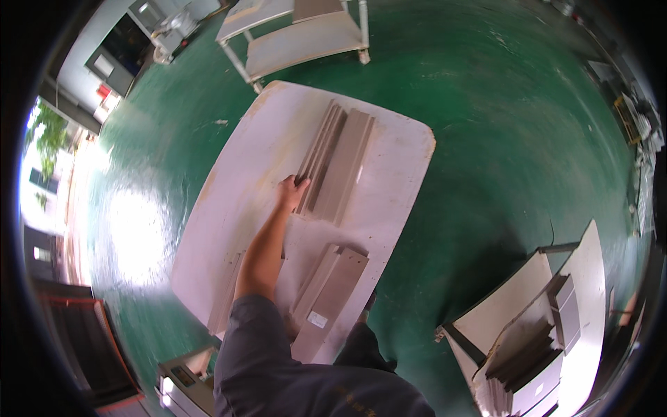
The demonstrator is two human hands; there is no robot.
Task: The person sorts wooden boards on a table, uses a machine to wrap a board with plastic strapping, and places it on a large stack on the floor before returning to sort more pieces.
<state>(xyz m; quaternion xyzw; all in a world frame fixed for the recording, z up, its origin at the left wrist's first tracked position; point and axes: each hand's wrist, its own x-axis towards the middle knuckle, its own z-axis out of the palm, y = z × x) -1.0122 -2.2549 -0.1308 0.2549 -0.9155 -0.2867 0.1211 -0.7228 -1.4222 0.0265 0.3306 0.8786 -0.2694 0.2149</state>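
A grey sleeve [253,333] leads to the left hand [292,189], fingers at ribbed strips [322,151] on the far half of the table [229,181], whether clamped cannot be told; work appears partway, those strips beside a flat panel [347,158], a labelled panel [338,283] on the near half apparently remaining, right hand unseen.

White two-tier cart [306,48] on green floor [500,167].
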